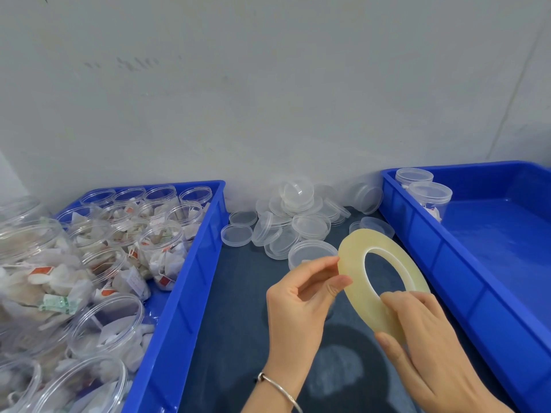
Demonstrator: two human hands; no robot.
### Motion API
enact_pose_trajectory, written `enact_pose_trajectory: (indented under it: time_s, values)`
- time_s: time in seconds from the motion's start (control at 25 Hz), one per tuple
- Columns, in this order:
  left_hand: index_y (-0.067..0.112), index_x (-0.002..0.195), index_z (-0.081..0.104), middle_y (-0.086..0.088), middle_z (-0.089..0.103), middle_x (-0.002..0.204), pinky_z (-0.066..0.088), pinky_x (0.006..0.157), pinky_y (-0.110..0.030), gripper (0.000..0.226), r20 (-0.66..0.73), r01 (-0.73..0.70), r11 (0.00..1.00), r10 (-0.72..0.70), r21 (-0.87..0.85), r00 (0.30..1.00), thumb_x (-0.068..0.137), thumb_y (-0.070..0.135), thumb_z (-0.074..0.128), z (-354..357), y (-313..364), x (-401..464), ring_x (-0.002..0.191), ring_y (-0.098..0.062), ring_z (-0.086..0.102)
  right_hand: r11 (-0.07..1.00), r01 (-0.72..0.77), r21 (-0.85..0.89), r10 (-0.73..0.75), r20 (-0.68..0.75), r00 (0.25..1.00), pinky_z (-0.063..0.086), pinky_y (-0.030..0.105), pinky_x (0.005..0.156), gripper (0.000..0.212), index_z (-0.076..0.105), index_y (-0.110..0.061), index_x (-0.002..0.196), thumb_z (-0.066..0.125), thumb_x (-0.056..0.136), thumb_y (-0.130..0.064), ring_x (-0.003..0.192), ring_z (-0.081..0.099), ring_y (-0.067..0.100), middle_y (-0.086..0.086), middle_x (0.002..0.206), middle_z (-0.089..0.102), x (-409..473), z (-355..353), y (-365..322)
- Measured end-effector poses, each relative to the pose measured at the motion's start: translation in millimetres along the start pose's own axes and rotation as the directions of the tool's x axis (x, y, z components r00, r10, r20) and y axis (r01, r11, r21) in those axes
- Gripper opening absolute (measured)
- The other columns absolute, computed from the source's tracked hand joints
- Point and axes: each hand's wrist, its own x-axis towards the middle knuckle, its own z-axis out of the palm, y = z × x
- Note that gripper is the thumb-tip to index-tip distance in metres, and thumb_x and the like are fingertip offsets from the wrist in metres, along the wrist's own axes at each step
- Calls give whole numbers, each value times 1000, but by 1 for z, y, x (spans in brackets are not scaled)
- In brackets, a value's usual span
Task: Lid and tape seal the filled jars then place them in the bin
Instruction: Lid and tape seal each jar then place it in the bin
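A flat yellowish roll of clear tape [354, 281] is held up over the dark mat between both hands. My right hand [432, 350] grips its lower right part, thumb through the hole. My left hand [301, 296] pinches the roll's left outer edge with thumb and forefinger. A pile of clear plastic lids [292, 222] lies on the mat by the wall. The left blue bin [185, 272] holds several open jars [161, 248] filled with white sachets. The right blue bin [465, 281] holds two lidded jars [429, 198] in its far corner.
A grey wall rises just behind the bins and lids. The dark mat [238, 308] runs between the two bins. My left wrist carries a thin metal bracelet [280, 389]. A clear lidded jar lies on the mat below my hands, mostly hidden.
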Motion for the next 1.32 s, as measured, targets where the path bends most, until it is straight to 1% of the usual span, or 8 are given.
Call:
enact_pose_trajectory:
  time_s: [0.16,0.36,0.48,0.72,0.92,1.12,1.2,1.32]
  values:
    - [10,88,75,1,75,84,50,72,-12,19,18,38,998,-38,-39,999,70,15,77,-2,2,3,80,-10,71,1000,-20,17,20,-11,1000,30,20,73,51,58,-9,92,21,100,-45,77,38,5,-6,78,53,-2,2,-2]
    - [12,77,73,-1,74,79,50,69,-14,8,69,110,994,-111,18,991,72,11,79,-7,1,7,73,-9,69,999,-42,26,42,0,999,32,22,73,53,58,-11,92,20,100,-47,77,38,7,-7,78,52,-8,3,-2]
    - [11,84,71,-4,74,83,51,70,-14,15,53,100,995,-100,6,994,72,6,79,-7,2,8,74,-10,69,999,-44,13,44,-8,999,31,20,74,52,57,-11,92,20,101,-46,78,37,3,-7,77,51,-5,2,-3]
    - [15,85,76,3,75,82,51,71,-13,26,18,91,996,-91,24,996,63,28,79,-7,3,5,78,-10,71,999,-25,-24,25,-7,1000,29,20,75,46,55,-14,94,20,101,-44,79,36,0,-8,78,51,-4,0,-3]
    - [13,79,75,-3,74,77,53,69,-17,1,7,182,983,-182,-6,983,78,13,74,-8,2,8,73,-15,70,997,26,-67,-27,-11,1000,28,20,74,36,47,-19,98,21,101,-43,78,36,4,-7,76,52,-4,-2,-5]
    - [6,82,65,9,62,59,41,56,-10,17,66,184,978,-190,98,979,94,15,56,-4,4,9,53,-4,51,994,67,-91,-68,-8,998,29,23,75,35,45,-18,99,20,101,-42,77,36,6,-5,76,52,-4,0,-4]
    - [8,82,62,13,60,59,40,58,-9,19,97,153,978,-168,141,981,96,16,53,-5,6,9,54,-1,49,995,63,-80,-64,-11,998,30,24,76,36,45,-16,99,19,102,-41,77,36,6,-5,77,52,-3,2,-3]
    - [9,85,58,6,64,69,44,62,-14,17,99,134,985,-145,105,985,97,20,52,-7,7,5,61,-7,51,998,29,-57,-30,-17,999,29,22,74,37,45,-17,100,18,102,-42,78,36,5,-6,79,52,-2,2,-4]
